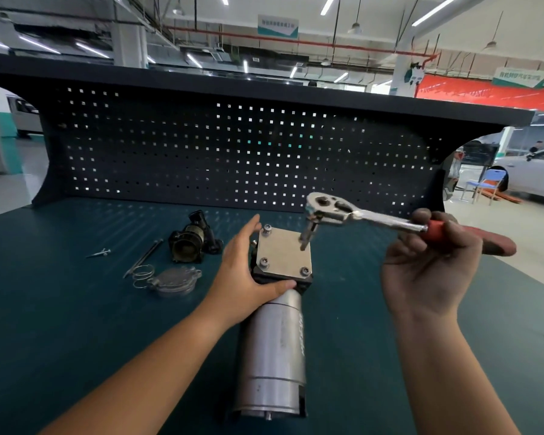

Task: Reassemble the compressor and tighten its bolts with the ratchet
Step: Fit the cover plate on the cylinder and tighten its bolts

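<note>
The compressor [274, 350], a silver cylinder with a black head, lies on the bench pointing away from me. A square metal plate [285, 254] caps its far end, with bolts showing at three corners. My left hand [244, 277] grips the head from the left, thumb across its near edge. My right hand [427, 265] holds the red handle of the ratchet [352, 215]. Its bit stands on the plate's far right corner [305, 243].
Loose parts lie left of the compressor: a dark housing [192, 238], a round cover [175, 282], a wire spring [142, 274], a long bolt [143, 257] and a short screw [98, 253]. A perforated back panel [233, 152] bounds the bench behind.
</note>
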Action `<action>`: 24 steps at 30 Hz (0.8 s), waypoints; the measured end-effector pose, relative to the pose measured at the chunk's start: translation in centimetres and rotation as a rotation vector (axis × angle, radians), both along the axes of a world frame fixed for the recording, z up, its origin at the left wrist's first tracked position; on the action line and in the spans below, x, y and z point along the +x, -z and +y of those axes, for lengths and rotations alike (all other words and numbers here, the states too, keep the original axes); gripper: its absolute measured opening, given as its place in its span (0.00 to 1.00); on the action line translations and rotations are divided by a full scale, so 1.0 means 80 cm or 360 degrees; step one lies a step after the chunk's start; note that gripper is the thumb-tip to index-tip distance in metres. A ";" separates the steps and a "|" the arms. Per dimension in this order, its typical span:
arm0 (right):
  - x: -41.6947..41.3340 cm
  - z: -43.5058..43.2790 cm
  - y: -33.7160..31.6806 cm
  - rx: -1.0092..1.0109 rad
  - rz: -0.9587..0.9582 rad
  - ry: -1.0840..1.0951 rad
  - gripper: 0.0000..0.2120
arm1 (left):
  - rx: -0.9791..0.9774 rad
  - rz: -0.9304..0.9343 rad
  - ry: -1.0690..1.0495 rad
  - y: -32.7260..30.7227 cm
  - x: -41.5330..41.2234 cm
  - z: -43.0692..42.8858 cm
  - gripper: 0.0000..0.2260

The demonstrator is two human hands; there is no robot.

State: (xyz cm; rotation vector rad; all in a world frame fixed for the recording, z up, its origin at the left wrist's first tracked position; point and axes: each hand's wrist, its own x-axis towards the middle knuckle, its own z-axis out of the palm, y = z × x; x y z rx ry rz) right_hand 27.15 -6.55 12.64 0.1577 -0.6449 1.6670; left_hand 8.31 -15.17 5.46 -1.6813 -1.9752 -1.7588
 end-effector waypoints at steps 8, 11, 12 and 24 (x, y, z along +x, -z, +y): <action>-0.036 -0.024 0.028 -0.0042 -0.0069 0.0050 0.16 | 0.0460 0.0379 -0.0240 -0.012 0.000 -0.017 0.15; -0.042 -0.024 0.035 -0.0088 -0.0073 0.0049 0.22 | 0.0406 0.0369 -0.0290 -0.009 -0.003 -0.019 0.11; -0.043 -0.023 0.037 -0.0121 -0.0085 0.0050 0.20 | 0.0396 0.0362 -0.0297 -0.007 -0.004 -0.019 0.10; -0.047 -0.019 0.050 -0.0236 -0.0049 -0.0019 0.11 | 0.0316 0.0245 -0.0218 -0.005 -0.003 -0.023 0.07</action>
